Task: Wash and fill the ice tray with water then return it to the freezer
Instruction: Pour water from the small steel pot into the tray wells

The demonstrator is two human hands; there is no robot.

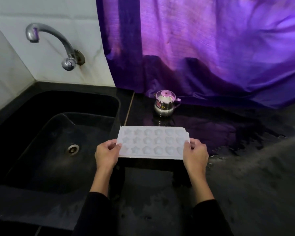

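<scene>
I hold the ice tray [153, 142] level above the dark counter [245, 176], just right of the sink [58, 150] — my left hand [106, 155] and right hand [196, 155] gripping its short ends.

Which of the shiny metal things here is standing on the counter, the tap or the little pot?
The little pot. It stands on the black counter in front of the purple curtain, behind the ice tray. The tap is fixed to the wall above the sink.

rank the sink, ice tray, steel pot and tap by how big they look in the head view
1. sink
2. ice tray
3. tap
4. steel pot
The tap and pot sit farther back, so their true order is unsure.
</scene>
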